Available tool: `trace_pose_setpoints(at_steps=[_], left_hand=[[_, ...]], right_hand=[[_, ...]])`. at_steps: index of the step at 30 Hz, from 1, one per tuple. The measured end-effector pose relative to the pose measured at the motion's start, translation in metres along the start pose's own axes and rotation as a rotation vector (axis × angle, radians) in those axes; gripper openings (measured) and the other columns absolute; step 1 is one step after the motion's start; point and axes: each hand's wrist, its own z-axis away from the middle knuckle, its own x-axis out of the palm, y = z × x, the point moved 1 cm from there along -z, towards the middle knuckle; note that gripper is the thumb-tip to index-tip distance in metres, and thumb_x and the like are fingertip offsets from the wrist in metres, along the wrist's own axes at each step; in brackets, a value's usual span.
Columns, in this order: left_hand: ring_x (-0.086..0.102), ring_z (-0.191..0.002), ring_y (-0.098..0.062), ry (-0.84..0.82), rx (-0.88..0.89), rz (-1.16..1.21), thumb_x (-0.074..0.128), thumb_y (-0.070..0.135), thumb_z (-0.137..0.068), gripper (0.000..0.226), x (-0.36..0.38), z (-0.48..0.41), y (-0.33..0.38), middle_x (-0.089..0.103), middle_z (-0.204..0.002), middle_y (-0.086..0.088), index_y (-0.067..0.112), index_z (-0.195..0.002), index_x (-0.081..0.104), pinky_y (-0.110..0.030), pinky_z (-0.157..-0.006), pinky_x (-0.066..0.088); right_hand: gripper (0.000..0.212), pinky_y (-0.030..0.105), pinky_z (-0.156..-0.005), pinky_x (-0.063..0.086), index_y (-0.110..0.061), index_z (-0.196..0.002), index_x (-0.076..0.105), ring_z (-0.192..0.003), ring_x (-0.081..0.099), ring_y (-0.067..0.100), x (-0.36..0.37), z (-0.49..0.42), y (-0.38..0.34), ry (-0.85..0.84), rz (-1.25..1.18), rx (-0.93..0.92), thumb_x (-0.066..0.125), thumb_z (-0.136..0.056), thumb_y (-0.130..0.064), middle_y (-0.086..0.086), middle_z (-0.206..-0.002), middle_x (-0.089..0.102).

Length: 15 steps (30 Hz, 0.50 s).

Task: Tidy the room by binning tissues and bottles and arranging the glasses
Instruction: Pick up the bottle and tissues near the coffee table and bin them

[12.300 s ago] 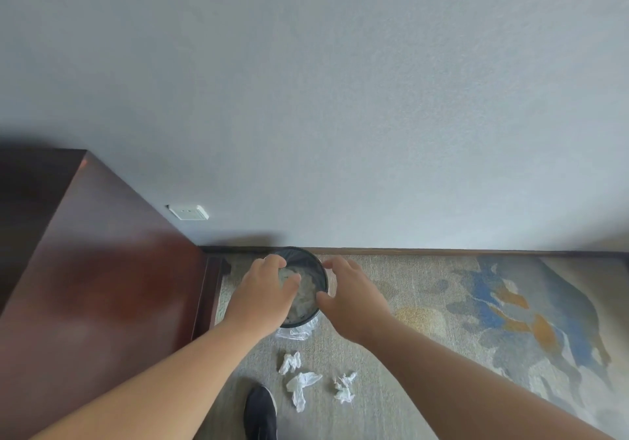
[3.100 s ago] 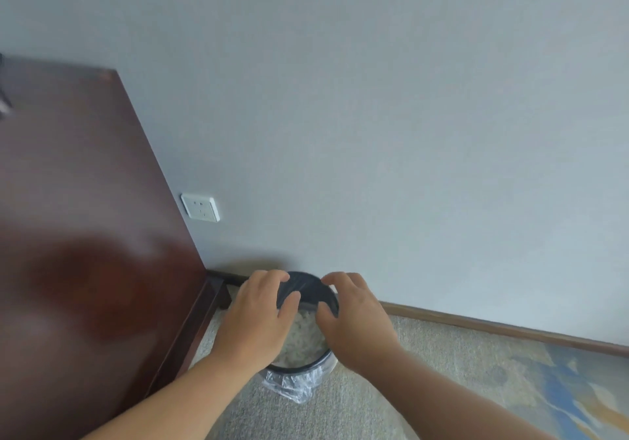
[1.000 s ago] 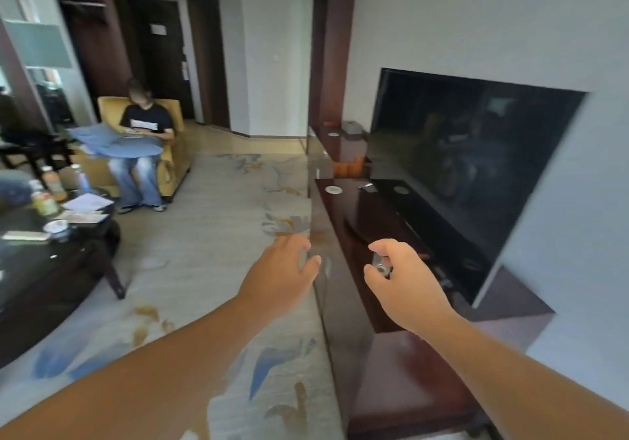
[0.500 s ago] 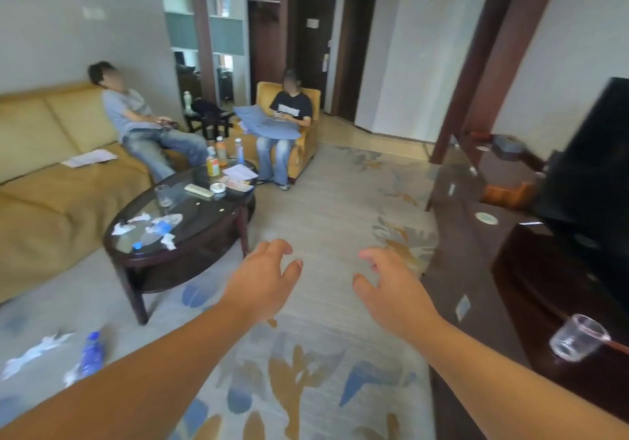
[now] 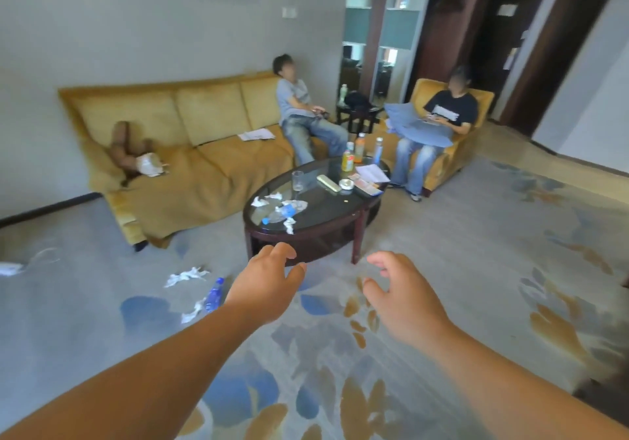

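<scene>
Head: left hand [image 5: 269, 286], right hand [image 5: 405, 303], one floor bottle [image 5: 214, 296].

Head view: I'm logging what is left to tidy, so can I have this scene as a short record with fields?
hands: left hand and right hand open, holding nothing
floor: blue bottle lying among crumpled floor tissues
table: coffee table holds crushed bottle, table tissues, upright glass
far end: three standing bottles
</scene>
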Motion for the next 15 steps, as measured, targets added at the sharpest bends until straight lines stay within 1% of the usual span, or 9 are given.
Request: trace_pose_setpoints(at_steps=[4,7,9,11,15], left_hand=[[0.054,-0.105,-0.017,0.032,-0.099,-0.017,0.043,0.045,-0.095,0.032,-0.007,-0.010,-0.019,0.053,-0.123,0.003,0.027,-0.120,0.049,-0.033,-0.089,0.046],[0.053,-0.107,-0.017,0.064,-0.169,-0.030,0.042,0.047,-0.095,0.035,-0.017,-0.021,-0.038,0.053,-0.124,0.002,0.026,-0.123,0.049,-0.033,-0.090,0.046],[0.053,-0.110,-0.017,0.079,-0.205,-0.041,0.041,0.048,-0.096,0.039,-0.024,-0.030,-0.053,0.052,-0.128,0.001,0.025,-0.126,0.047,-0.034,-0.092,0.047],[0.054,-0.108,-0.015,0.086,-0.236,-0.038,0.041,0.047,-0.096,0.038,-0.030,-0.041,-0.071,0.051,-0.130,0.001,0.026,-0.127,0.046,-0.031,-0.089,0.047],[0.055,-0.104,-0.011,0.126,-0.271,-0.025,0.041,0.048,-0.097,0.038,-0.048,-0.071,-0.113,0.051,-0.131,0.002,0.027,-0.128,0.047,-0.024,-0.081,0.043]], right_hand=[[0.035,0.029,-0.091,0.044,-0.028,-0.126,0.053,-0.111,0.054,0.008,0.021,-0.035,-0.004,-0.102,-0.029,-0.062,0.055,-0.090,-0.030,-0.012,-0.126,0.050],[0.036,0.035,-0.095,0.046,-0.035,-0.125,0.051,-0.110,0.054,0.007,0.041,-0.059,-0.012,-0.151,-0.011,-0.105,0.052,-0.089,-0.037,-0.016,-0.129,0.049],[0.036,0.029,-0.091,0.044,-0.032,-0.127,0.051,-0.111,0.053,0.006,0.055,-0.077,-0.020,-0.187,-0.034,-0.131,0.052,-0.091,-0.036,-0.016,-0.129,0.048],[0.036,0.023,-0.085,0.041,-0.029,-0.128,0.051,-0.111,0.052,0.006,0.071,-0.096,-0.029,-0.214,-0.046,-0.158,0.054,-0.092,-0.032,-0.014,-0.129,0.048],[0.035,0.023,-0.083,0.043,-0.029,-0.127,0.051,-0.104,0.053,0.005,0.106,-0.136,-0.058,-0.246,-0.047,-0.211,0.054,-0.092,-0.031,-0.014,-0.126,0.049]])
